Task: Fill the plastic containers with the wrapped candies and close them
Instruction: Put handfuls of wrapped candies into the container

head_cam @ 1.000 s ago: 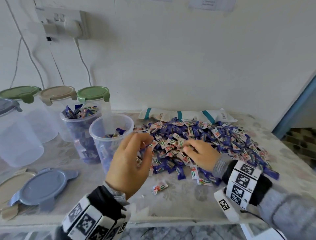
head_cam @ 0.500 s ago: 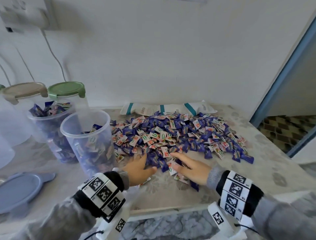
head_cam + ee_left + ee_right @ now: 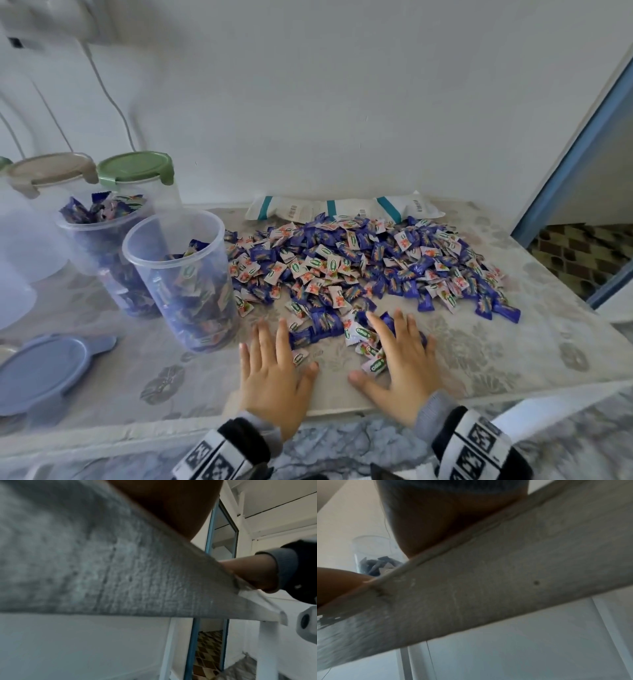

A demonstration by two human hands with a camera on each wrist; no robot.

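Both hands lay flat with fingers spread on the desk (image 3: 513, 349), grasping nothing: left hand (image 3: 274, 373), right hand (image 3: 400, 363) over loose candies (image 3: 356, 334). Sweeping these together before scooping would serve best. The half-filled container (image 3: 185, 284) stood beyond the left hand, the main candy pile (image 3: 370, 263) farther. Wrist views showed only the desk's underside edge.

both wrist views look up from below the table (image 3: 106, 561) edge, so fingers and candies are hidden there; only the heel of each palm shows. in the head view the right hand (image 3: 399, 363) covers several wrapped candies (image 3: 342, 260), their number unclear. the blue lid (image 3: 44, 370) is cut by the left edge, as are the pale containers (image 3: 20, 240) behind. print on the white packet (image 3: 342, 209) is too small to read. the wall socket (image 3: 30, 31) is blurred.
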